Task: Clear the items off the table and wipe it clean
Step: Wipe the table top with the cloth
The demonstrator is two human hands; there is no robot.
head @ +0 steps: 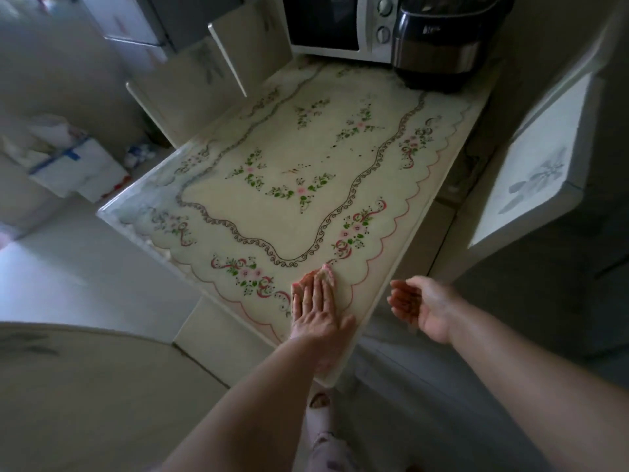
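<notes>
While my left hand (315,304) presses the thin, probably slippery mat (306,158), fingers (320,287) together, my right hand (417,306) hangs cupped, empty.

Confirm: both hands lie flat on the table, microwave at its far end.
Wrong on the right hand: the head view shows it cupped, palm up, beside the table edge, not on it. The left hand lies flat; microwave at the far end.

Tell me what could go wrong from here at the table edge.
The left hand lies flat on the floral table cover, the right hand cupped beyond the edge: swept bits may miss that palm and hit the floor. The dark specks mid-table sit beyond both hands and may be missed.
</notes>
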